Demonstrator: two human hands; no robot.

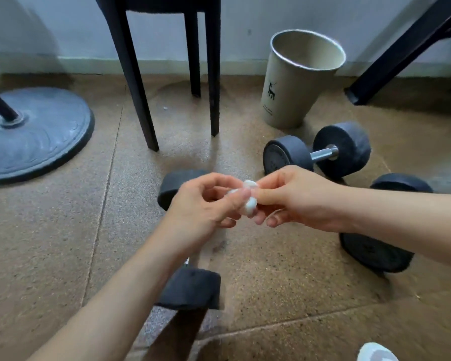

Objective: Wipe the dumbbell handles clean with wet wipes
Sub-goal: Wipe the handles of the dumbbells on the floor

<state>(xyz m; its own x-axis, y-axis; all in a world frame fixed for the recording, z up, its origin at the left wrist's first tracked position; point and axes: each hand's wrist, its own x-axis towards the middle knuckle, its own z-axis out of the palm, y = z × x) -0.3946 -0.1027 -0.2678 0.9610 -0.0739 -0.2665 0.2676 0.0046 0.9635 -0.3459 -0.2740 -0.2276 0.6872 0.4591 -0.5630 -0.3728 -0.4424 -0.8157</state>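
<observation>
Just above the middle of the frame, both hands meet over a small, crumpled white wet wipe: the left hand has its fingers curled in and pinches the wipe from the left, and the right hand pinches it from the right with thumb and fingertips. The wad is bunched, slightly taller than wide, and held up off the brown speckled floor. Under the left hand and forearm lies the nearest dumbbell, its long axis running almost straight up and down the frame, one black head at centre and the other lower down; its handle is hidden by the arm. A second dumbbell sits at upper right, its axis nearly level and rising a little to the right, with the chrome handle showing between its heads. A third dumbbell lies at right under the right forearm, axis steep and leaning right at the top. A beige waste bin stands behind the second dumbbell, black chair legs at upper centre, a round grey base at left.
</observation>
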